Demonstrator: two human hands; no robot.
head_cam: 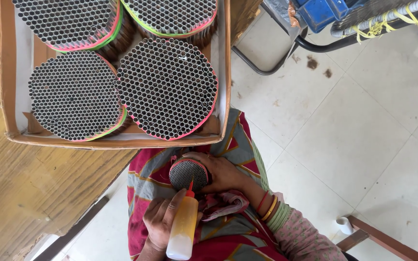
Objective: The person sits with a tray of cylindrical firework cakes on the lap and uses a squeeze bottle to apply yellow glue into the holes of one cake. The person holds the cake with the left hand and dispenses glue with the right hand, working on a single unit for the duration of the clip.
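A wooden desk (35, 193) carries a cardboard box (122, 141) of large banded tube bundles (168, 87). Below, over the lap, the right hand (223, 173) grips a small tube bundle (187, 174) (open ends up). The left hand (163, 220) wraps a yellow squeeze bottle (183, 229), red nozzle touching the bundle.

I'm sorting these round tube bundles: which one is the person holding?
The small bundle on the lap, in the right hand, bottle tip at its face. The four bigger ones stand in the box.
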